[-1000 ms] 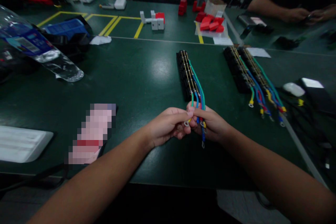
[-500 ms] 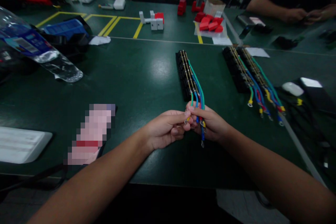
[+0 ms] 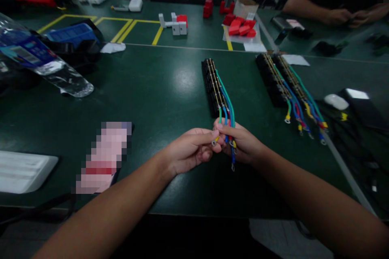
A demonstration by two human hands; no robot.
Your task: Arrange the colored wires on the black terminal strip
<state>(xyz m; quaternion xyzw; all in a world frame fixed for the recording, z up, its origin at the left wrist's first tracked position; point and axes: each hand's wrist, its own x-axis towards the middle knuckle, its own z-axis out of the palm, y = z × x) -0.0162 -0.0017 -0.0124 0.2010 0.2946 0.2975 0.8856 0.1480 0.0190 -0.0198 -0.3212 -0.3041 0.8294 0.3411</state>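
A black strip with brass rails (image 3: pixel 212 85), perhaps a row of sockets, lies lengthwise on the green table. Green, blue and red wires (image 3: pixel 230 105) run from it towards me and end in ring terminals. My left hand (image 3: pixel 193 148) pinches the green wire near its yellow-sleeved ring terminal (image 3: pixel 215 141). Around the wires my right hand (image 3: pixel 238 139) is closed, thumb on top, its fingertips meeting those of the left. A blue-sleeved ring terminal (image 3: pixel 233 162) hangs below the right hand. To the right lie two similar wired strips (image 3: pixel 273 83), side by side.
A plastic bottle (image 3: pixel 45 58) lies at the left, with a blue tray (image 3: pixel 74 34) behind it. Nearer are a phone (image 3: pixel 105 158) and a white case (image 3: pixel 26 170). Red parts (image 3: pixel 241 27) sit at the back. Cables (image 3: pixel 349 145) spread at the right; another person's hands (image 3: pixel 349 17) are beyond.
The whole view has shifted slightly to the left. Both hands stay at the wires; the yellow-sleeved terminal shows a little more clearly below my left thumb.
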